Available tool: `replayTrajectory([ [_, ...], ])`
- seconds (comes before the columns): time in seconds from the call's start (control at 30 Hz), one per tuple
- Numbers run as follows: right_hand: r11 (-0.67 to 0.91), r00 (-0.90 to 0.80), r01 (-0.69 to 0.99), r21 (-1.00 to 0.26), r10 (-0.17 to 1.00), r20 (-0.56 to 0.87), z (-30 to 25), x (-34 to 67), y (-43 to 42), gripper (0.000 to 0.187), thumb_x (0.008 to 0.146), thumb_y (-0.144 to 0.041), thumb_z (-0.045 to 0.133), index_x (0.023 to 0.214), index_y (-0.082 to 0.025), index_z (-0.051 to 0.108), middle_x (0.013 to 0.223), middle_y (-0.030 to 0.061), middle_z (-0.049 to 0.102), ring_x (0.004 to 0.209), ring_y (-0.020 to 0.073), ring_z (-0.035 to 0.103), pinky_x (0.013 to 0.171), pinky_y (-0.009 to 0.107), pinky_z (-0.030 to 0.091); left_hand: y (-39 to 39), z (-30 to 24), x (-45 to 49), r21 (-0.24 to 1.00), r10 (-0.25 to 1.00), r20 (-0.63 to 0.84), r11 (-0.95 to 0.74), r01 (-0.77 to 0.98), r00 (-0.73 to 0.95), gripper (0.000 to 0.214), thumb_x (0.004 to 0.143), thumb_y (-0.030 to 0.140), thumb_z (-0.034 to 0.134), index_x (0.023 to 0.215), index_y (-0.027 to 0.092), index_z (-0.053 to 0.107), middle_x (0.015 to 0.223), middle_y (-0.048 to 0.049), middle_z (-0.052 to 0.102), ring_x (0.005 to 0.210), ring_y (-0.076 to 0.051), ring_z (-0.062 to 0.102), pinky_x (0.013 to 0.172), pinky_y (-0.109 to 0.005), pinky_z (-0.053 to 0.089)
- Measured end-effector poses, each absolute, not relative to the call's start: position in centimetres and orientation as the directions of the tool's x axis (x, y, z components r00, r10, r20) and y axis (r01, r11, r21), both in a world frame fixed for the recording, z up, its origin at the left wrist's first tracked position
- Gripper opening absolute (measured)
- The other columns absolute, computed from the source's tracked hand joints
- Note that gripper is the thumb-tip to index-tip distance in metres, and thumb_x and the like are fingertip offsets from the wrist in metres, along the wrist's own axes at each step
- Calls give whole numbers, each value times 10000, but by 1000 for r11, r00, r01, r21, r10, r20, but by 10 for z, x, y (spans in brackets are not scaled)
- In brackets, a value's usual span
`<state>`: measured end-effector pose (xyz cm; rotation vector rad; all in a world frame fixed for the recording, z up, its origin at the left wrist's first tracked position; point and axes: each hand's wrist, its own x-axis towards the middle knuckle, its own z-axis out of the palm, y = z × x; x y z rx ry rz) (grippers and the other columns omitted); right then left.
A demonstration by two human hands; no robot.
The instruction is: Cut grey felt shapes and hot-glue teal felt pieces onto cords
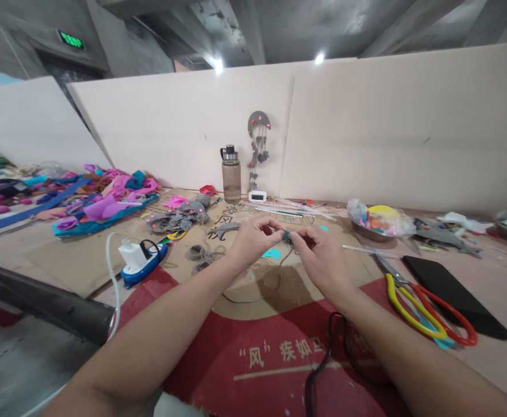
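My left hand (256, 236) and my right hand (320, 255) meet above the cardboard, thumbs and forefingers pinched close together. Between their fingertips shows a small dark teal piece (285, 235), perhaps felt; its exact shape is too small to tell. A grey cord (286, 256) hangs from just below the pinch and trails down onto the cardboard. Bright turquoise scraps (272, 253) lie under the hands. Left of them are loose coils of grey cord (198, 252). Grey felt pieces with coloured dots (171, 220) are heaped farther left.
Scissors with yellow and red handles (422, 307) lie beside a black phone (457, 295) at right. A metal bowl (373, 233) stands behind them. A water bottle (231, 179) and small clock (257, 197) stand at the back. A blue power strip (144, 266) sits at left, near colourful felt (110, 202).
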<state>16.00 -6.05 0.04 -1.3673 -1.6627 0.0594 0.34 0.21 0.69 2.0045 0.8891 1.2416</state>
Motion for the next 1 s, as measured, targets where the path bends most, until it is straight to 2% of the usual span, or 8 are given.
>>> replayTrajectory([
  [0.23, 366, 69, 742, -562, 792, 607, -1, 160, -59, 244, 905, -355, 517, 759, -196, 629, 719, 27, 640, 690, 176, 549, 648, 301, 352, 3, 4, 5, 806, 804, 489, -565, 178, 339, 76, 726, 220, 627, 718, 153, 662, 678, -17, 638, 624, -106, 533, 577, -215, 392],
  [0.5, 341, 63, 706, -621, 842, 535, -4, 159, -56, 300, 907, -376, 500, 688, -201, 605, 650, 7, 602, 634, 161, 515, 619, 301, 338, 6, 1, 5, 831, 823, 476, -536, 148, 310, 74, 717, 224, 633, 722, 156, 660, 672, -10, 629, 610, -99, 528, 585, -218, 400],
  [0.63, 376, 40, 669, -641, 843, 536, -8, 157, -53, 251, 887, -342, 527, 692, -201, 597, 657, 3, 608, 631, 156, 518, 616, 291, 356, 11, 0, 3, 861, 843, 457, -499, 96, 284, 86, 712, 241, 652, 729, 157, 658, 641, 7, 607, 574, -85, 500, 547, -207, 383],
  [0.73, 440, -46, 623, -647, 846, 531, -9, 151, -55, 180, 868, -303, 555, 728, -203, 609, 679, -1, 618, 646, 153, 534, 629, 282, 379, 15, 1, 0, 905, 877, 411, -426, 4, 247, 128, 706, 276, 676, 733, 155, 643, 589, 28, 571, 510, -64, 453, 494, -196, 350],
  [0.83, 519, -226, 611, -598, 838, 497, -8, 144, -61, 187, 888, -287, 540, 741, -203, 619, 699, 1, 620, 659, 149, 535, 643, 281, 388, 22, 1, -3, 932, 909, 358, -334, -144, 212, 188, 690, 308, 709, 753, 152, 625, 552, 44, 536, 467, -50, 424, 438, -181, 303],
  [0.93, 595, -369, 612, -521, 798, 477, -5, 138, -68, 229, 902, -320, 546, 717, -200, 605, 725, 14, 615, 702, 154, 535, 667, 285, 393, 30, 1, -9, 898, 929, 326, -247, -364, 174, 246, 665, 309, 748, 790, 154, 604, 579, 47, 533, 490, -46, 456, 419, -161, 288],
  [1.0, 605, -353, 615, -506, 784, 510, -2, 138, -69, 220, 886, -336, 573, 714, -201, 580, 732, 17, 604, 704, 154, 528, 662, 282, 395, 37, 2, -13, 854, 940, 301, -191, -484, 162, 279, 642, 295, 771, 811, 159, 594, 593, 50, 534, 508, -45, 482, 419, -153, 297],
])
